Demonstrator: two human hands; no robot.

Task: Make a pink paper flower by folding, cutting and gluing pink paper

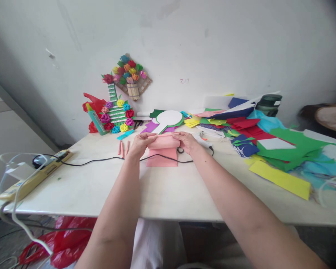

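Observation:
Between my two hands a strip of pink paper (pixel 164 141) is stretched, its top edge curled over. My left hand (pixel 141 144) pinches its left end, and my right hand (pixel 187 142) grips the right end. Below it on the table lies a flat pink sheet (pixel 162 161), with a black cable (pixel 154 156) running across it. Several small pink rolls (pixel 122 148) rest left of my left hand. Just beyond the strip is a white and green round cutout with a handle (pixel 169 118), lying over purple paper (pixel 149 127).
Coloured paper sheets (pixel 291 147) pile up on the right, near a dark green bottle (pixel 269 104). At the back left stand a flower-decorated craft (pixel 118 114) and a glue bottle (pixel 96 120). A power strip (pixel 36 177) with cables lies along the left edge.

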